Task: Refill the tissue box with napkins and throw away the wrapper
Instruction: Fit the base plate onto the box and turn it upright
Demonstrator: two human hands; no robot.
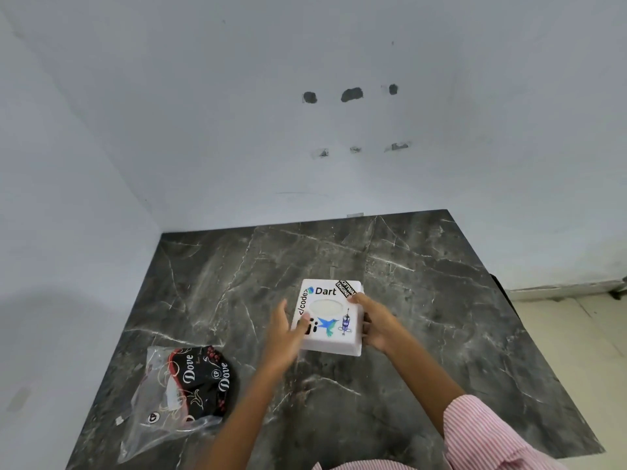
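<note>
A white square tissue box (327, 310) with stickers and an oval slot on top sits on the dark marble counter (424, 300). My left hand (286, 329) rests against its left side with the thumb on the lid. My right hand (373, 320) grips its right side, thumb on the top corner. A crumpled clear plastic wrapper (179, 388) with black and red "Dove" print lies flat on the counter to the left, apart from both hands.
The counter meets white walls at the back and on the left. Its right edge drops to a light tiled floor (576, 351). Bare marble lies behind the box and to its right.
</note>
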